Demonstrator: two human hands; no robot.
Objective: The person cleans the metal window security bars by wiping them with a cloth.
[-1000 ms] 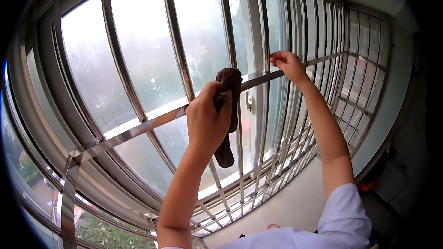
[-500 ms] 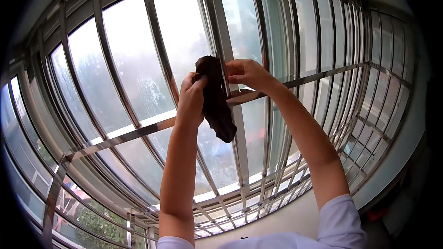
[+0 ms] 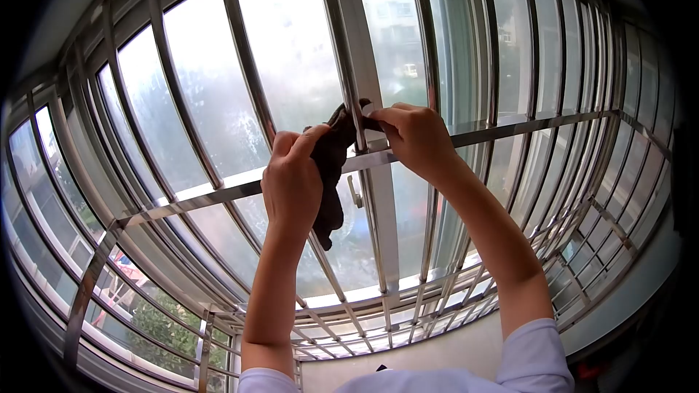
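A dark brown cloth (image 3: pixel 331 164) passes behind an upright metal bar (image 3: pixel 341 51), just above the flat horizontal rail (image 3: pixel 510 129). My left hand (image 3: pixel 295 175) is closed on the cloth to the left of that bar, and the loose end hangs down below the rail. On the bar's right side, my right hand (image 3: pixel 415 138) pinches the other end of the cloth between thumb and fingers.
Rows of metal bars stand in front of fogged window panes (image 3: pixel 284 36). A white window handle (image 3: pixel 354 191) is below the rail. More bars form a grid (image 3: pixel 393 320) lower down, with green foliage (image 3: pixel 164 331) outside at lower left.
The cloth has gone from hanging in my left hand to lying around the back of the bar. My right hand has moved left to the bar and taken hold of the cloth's other end.
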